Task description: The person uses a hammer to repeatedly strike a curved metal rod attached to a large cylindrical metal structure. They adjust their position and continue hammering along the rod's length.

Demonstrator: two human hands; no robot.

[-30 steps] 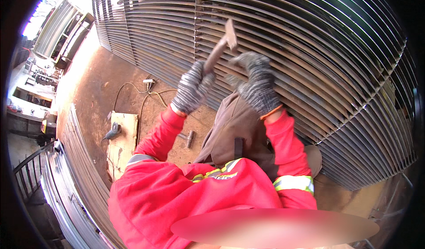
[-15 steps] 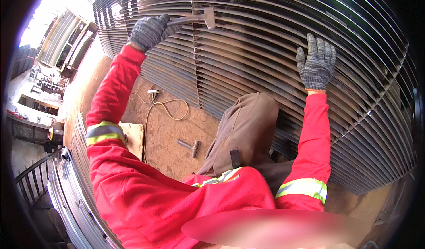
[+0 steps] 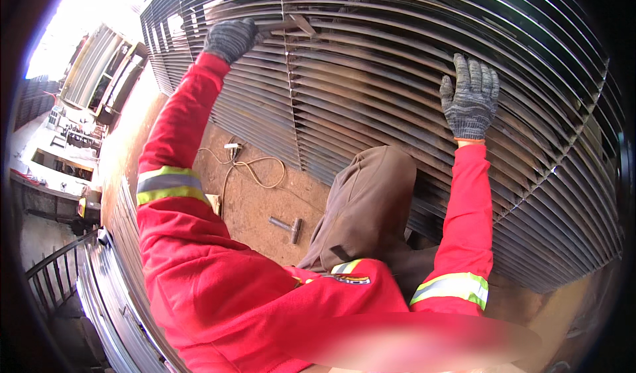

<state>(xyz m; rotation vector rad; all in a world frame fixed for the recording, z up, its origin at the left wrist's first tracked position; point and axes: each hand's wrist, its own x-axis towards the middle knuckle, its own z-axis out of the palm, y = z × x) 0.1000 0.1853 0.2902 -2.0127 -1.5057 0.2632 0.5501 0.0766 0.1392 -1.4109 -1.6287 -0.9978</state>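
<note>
My left hand, in a grey knit glove, is closed around the handle of a hammer at the upper left. The hammer's head is over the slats of a large dark metal grating; whether it touches them I cannot tell. On the right, my right hand, also gloved, lies against the slats with its fingers stretched upward and slightly apart. It holds nothing. Brown rust-coloured patches mark the slats between the two hands. My bent knee is close against the grating's lower part.
A second hammer lies on the brown floor left of my knee. Beyond it a tan cord loops around a white socket block. Long metal profiles are stacked at lower left, near a dark railing. A cluttered workbench stands at far left.
My left hand has moved slightly up and to the right, and the hammer's head has tilted and shifted a little left. My right hand stays on the slats.
</note>
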